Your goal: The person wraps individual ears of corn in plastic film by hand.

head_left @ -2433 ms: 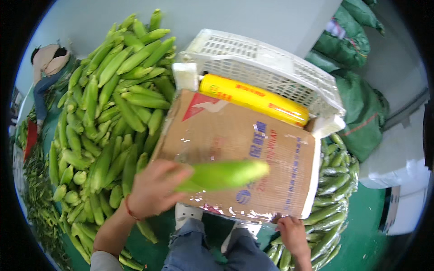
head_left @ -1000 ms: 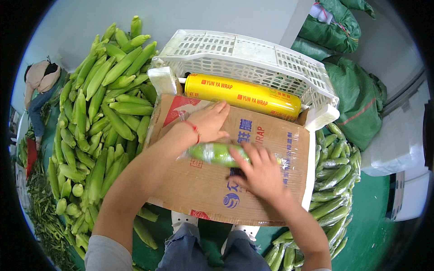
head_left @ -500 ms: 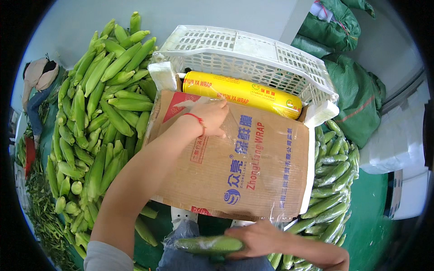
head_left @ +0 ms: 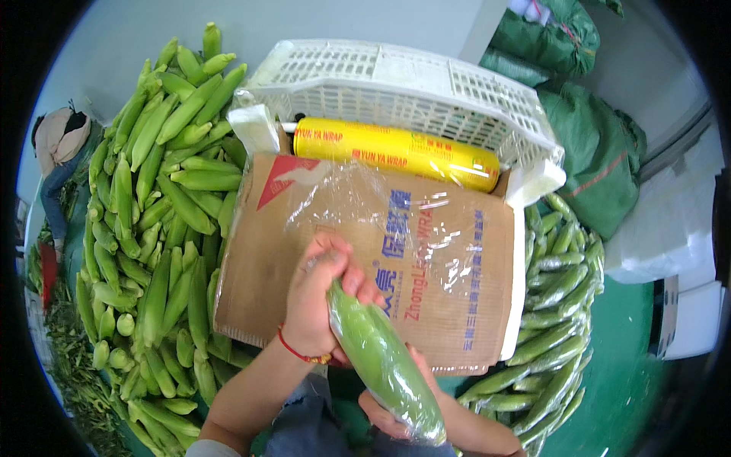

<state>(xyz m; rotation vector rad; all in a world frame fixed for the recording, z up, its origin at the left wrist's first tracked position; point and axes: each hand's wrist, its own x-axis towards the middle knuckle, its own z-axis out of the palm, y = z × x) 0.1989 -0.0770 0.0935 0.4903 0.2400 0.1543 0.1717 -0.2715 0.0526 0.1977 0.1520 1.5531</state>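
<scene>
An ear of corn (head_left: 381, 354) in green husk, shiny with clear film, is held aslant in front of me. My left hand (head_left: 311, 297), with a red cord at the wrist, is closed round its upper end. Lower down, my right hand (head_left: 378, 415) grips the other end from beneath, partly hidden by the ear. Behind them lies a flat cardboard sheet (head_left: 266, 244) with clear film stretched over part of it. A yellow roll of plastic wrap (head_left: 327, 142) rests along its far edge, inside a white plastic crate (head_left: 343, 61).
Unwrapped ears of corn (head_left: 160, 206) form a tall heap on the left. Film-wrapped ears (head_left: 548, 346) are stacked on the right, on a green floor (head_left: 620, 365). Green sacks (head_left: 586, 152) stand at the back right. Another person (head_left: 61, 145) bends over at the far left.
My left hand has come back from the film near the roll to the corn's upper end. My right hand has lifted the ear from my lap to the cardboard's near edge.
</scene>
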